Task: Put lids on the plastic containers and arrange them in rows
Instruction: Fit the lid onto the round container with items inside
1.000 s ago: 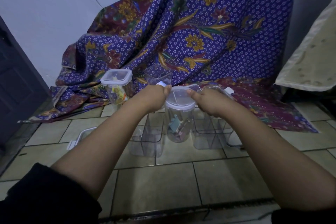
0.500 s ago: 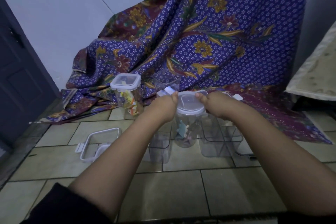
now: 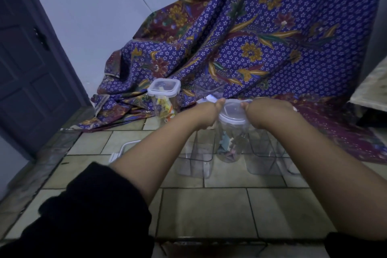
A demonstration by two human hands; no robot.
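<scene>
A clear plastic container (image 3: 229,146) with small items inside stands on the tiled floor, and a white-rimmed lid (image 3: 232,112) sits on its top. My left hand (image 3: 209,113) grips the lid's left edge and my right hand (image 3: 259,113) grips its right edge, thumbs on top. Open clear containers stand on either side, one to the left (image 3: 195,161) and one to the right (image 3: 262,157). A lidded square container (image 3: 164,98) with colourful contents stands further back on the left. A loose lid (image 3: 121,151) lies on the floor, partly hidden by my left forearm.
A purple floral cloth (image 3: 261,37) drapes over something behind the containers and spreads onto the floor. Another open clear container (image 3: 208,89) stands on the cloth. A dark door (image 3: 25,69) is at the left. A pale cushion edge (image 3: 370,88) shows at the right.
The camera has swung left and slightly closer. Both hands stay on the lid's edges atop the middle container, pressed lower around its rim.
</scene>
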